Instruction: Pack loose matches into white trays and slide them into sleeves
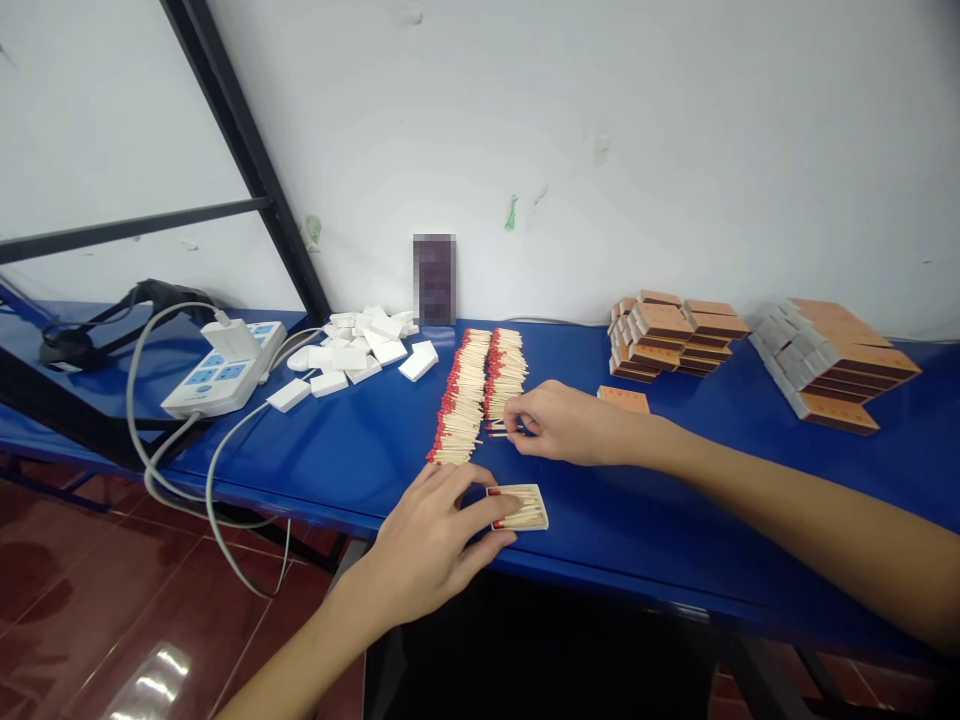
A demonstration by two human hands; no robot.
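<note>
My left hand (442,530) grips a small white matchbox tray (545,522) near the table's front edge, with its fingers around the tray's left end. Matches (529,508) with red heads lie inside it, partly covered by a finger. Just behind, my right hand (551,422) is closed in a pinch on a match (497,434), whose red head points left; whether it has more than one is hard to tell. Two long rows of red-headed matches lie on the blue table, the left row (466,395) longer than the right row (508,370).
White empty-looking trays (364,345) are heaped at the back left, beside a power strip (225,370) with cables. Stacked matchboxes (660,335) and another stack (832,360) stand at the right. One matchbox cover (624,399) lies behind my right wrist. A dark pixelated rectangle (434,280) leans against the wall.
</note>
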